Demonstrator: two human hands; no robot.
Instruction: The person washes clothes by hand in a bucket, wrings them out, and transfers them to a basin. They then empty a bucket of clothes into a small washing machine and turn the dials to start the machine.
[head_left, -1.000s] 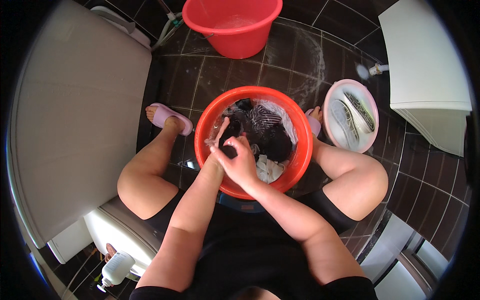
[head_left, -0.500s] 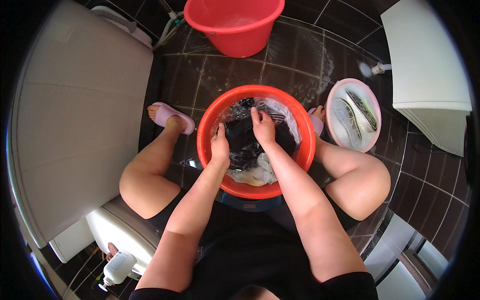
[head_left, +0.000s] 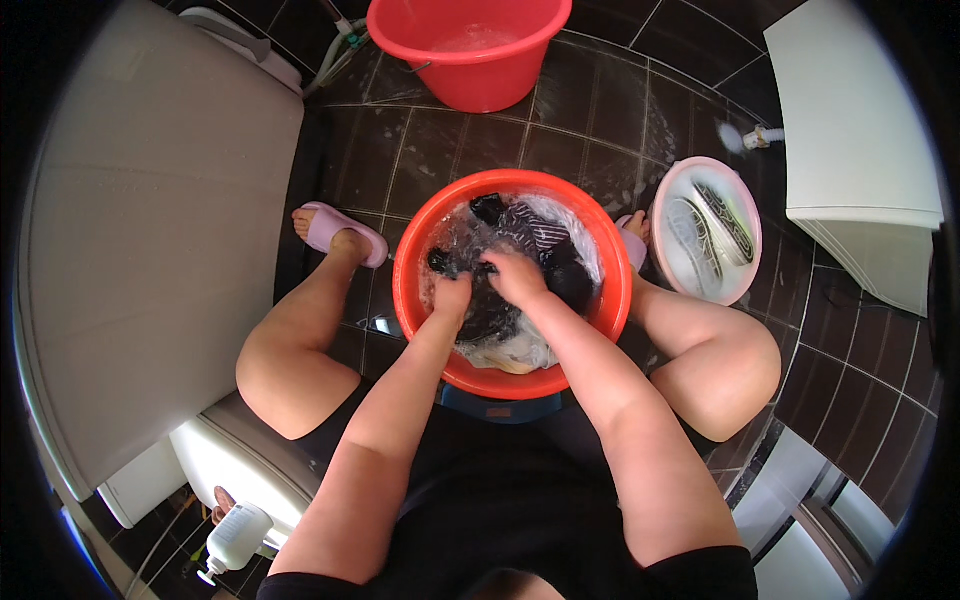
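Observation:
A red-orange basin (head_left: 505, 384) of sudsy water stands between my knees. Wet black cloth (head_left: 490, 318) lies in it, partly under the water. My left hand (head_left: 452, 293) is closed on the black cloth at the basin's left side, fingertips partly hidden. Close beside it, my right hand (head_left: 515, 277) also grips the black cloth, its fingers curled down. Behind my right hand sits a dark cloth with white stripes (head_left: 540, 230). Pale cloth (head_left: 515, 350) rests at the near side, and white cloth (head_left: 585, 245) lines the right wall.
A red bucket (head_left: 485, 80) stands beyond the basin. To the right, a pink tub (head_left: 662, 215) holds a pair of shoes (head_left: 722, 225) in suds. A white cabinet-like unit (head_left: 860, 130) is at far right, a large grey panel (head_left: 165, 230) at left, a pump bottle (head_left: 240, 535) at lower left.
My hands have come closer together and lower into the water, fingers now curled. The black cloth has sunk and bunched, and the striped cloth shows more behind my right hand.

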